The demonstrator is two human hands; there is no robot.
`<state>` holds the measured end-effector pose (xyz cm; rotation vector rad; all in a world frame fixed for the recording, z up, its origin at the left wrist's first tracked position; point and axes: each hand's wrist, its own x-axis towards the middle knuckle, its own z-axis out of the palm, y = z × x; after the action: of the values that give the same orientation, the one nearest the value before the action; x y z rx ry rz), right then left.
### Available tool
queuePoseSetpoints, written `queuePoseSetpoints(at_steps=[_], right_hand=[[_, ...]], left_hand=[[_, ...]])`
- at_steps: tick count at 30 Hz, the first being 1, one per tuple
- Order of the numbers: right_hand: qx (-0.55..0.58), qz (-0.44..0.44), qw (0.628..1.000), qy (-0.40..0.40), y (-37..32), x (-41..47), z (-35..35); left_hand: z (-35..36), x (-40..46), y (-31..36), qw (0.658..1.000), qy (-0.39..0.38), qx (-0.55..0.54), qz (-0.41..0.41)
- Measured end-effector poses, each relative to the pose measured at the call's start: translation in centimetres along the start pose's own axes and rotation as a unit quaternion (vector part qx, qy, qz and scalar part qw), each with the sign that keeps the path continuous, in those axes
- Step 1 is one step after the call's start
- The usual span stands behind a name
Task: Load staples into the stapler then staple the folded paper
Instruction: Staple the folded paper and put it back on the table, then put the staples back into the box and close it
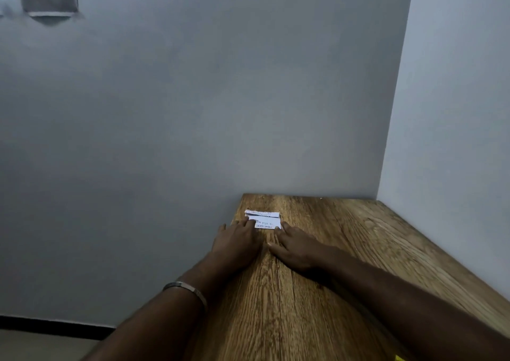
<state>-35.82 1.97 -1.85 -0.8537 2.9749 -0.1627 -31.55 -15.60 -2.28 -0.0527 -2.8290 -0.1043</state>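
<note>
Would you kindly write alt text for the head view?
Two bare hands, left hand and right hand, press flat on a small folded paper on a wooden table set in a grey corner. A metal bangle circles the left wrist.

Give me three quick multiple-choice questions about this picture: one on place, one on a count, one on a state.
1. Where does the white folded paper with print lie?
A. on the floor
B. on the brown wooden table, near the wall
C. in a drawer

2. How many hands touch it?
A. none
B. one
C. two

3. How are the fingers?
A. stretched flat
B. balled into fists
C. curled round a stapler

Answers:
1 B, it rests on the tabletop's far end.
2 C, the left hand and the right hand both reach its near edge.
3 A, fingers lie straight; no stapler shows.
</note>
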Motion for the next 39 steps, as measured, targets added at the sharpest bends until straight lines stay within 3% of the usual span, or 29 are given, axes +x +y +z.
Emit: queuePoseSetpoints(at_steps=[7,15,21,32,35,39], right_hand=[[-0.013,-0.009,0.998,-0.053,0.0,-6.1,-1.9],[-0.006,-0.023,0.999,-0.045,-1.0,-15.0,-3.8],[0.063,-0.030,0.997,-0.030,-1.1,-21.3,-4.3],[0.120,-0.016,0.990,0.066,-0.1,-29.1,-2.4],[0.161,-0.024,0.982,0.096,0.1,-30.1,-2.4],[0.224,-0.008,0.965,0.138,0.9,-30.9,-2.8]], left_hand=[[-2.0,-4.2,2.3,0.999,-0.038,0.023,-0.004],[-4.7,-10.8,6.3,0.999,-0.052,-0.004,0.000],[-6.2,-16.1,9.7,0.998,-0.043,-0.047,0.030],[-7.2,-23.6,14.6,0.985,0.015,-0.157,0.070],[-7.4,-24.8,15.4,0.974,0.002,-0.212,0.081],[-7.1,-25.8,16.1,0.974,-0.030,-0.200,0.106]])
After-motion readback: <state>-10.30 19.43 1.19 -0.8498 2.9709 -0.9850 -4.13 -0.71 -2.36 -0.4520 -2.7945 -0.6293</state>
